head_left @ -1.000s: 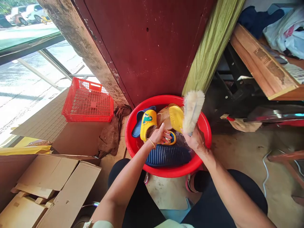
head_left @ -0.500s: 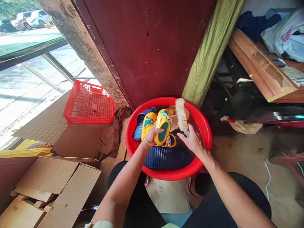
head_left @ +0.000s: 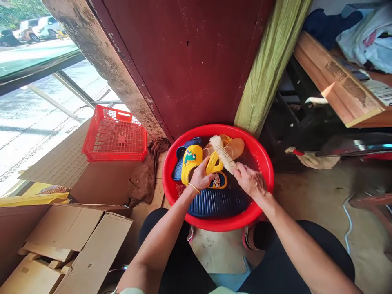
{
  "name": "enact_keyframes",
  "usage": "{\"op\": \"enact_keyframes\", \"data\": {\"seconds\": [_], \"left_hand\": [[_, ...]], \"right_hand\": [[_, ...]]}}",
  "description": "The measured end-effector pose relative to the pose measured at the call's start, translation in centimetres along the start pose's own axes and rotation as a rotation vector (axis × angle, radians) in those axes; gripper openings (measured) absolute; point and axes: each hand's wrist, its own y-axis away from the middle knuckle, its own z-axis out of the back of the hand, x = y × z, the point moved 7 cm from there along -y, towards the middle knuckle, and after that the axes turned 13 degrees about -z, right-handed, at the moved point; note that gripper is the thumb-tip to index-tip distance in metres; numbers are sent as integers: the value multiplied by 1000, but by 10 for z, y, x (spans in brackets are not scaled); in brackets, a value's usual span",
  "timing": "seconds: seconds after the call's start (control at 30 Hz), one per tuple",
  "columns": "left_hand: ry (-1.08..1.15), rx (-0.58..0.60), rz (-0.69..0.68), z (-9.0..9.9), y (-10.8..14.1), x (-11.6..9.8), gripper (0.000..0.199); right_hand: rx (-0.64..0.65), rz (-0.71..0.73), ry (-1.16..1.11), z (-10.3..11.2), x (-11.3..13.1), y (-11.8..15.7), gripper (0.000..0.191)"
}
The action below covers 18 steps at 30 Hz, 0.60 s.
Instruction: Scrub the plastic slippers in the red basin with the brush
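Over a red basin (head_left: 268, 175) of water, my left hand (head_left: 200, 176) grips a yellow shoe (head_left: 214, 162). My right hand (head_left: 249, 179) is closed round the handle of a brush (head_left: 224, 154), whose pale bristles touch or overlap the yellow shoe. Another yellow shoe with a green figure (head_left: 190, 157) lies just left of it. Around them in the basin are a blue shoe (head_left: 178, 167), a tan sole (head_left: 235, 148), a small dark shoe with a yellow rim (head_left: 219, 180) and a large dark blue ribbed sole (head_left: 214, 203).
A red crate (head_left: 116, 136) and a brown cloth (head_left: 142, 179) lie left of the basin. Cardboard boxes (head_left: 64, 228) fill the lower left. A dark red door (head_left: 190, 81) stands behind, beside a green curtain (head_left: 263, 85). A wooden drawer (head_left: 343, 81) is upper right.
The brush has moved left and down onto the yellow shoe, its bristle end now pointing to the upper left. The shoe in my left hand has turned, and its green patch no longer shows.
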Motion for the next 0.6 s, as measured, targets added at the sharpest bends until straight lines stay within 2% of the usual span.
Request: {"op": "enact_keyframes", "data": {"seconds": [0.07, 0.13, 0.3, 0.4, 0.47, 0.53, 0.6], "left_hand": [[53, 42, 23, -2, 3, 1, 66], [181, 79, 52, -6, 3, 1, 67], [442, 92, 119, -10, 1, 0, 73], [486, 88, 178, -6, 3, -1, 66], [523, 38, 230, 0, 6, -1, 60], [574, -31, 283, 4, 8, 0, 57], [638, -64, 328, 4, 10, 0, 58]], "right_hand": [[32, 32, -23, -2, 7, 2, 48], [53, -5, -41, -5, 7, -1, 47], [94, -125, -143, -13, -13, -15, 43], [112, -272, -208, -16, -34, -19, 46], [106, -325, -243, -14, -39, -17, 50], [95, -239, -300, -11, -29, -13, 50], [93, -69, -358, -7, -11, -9, 48]]}}
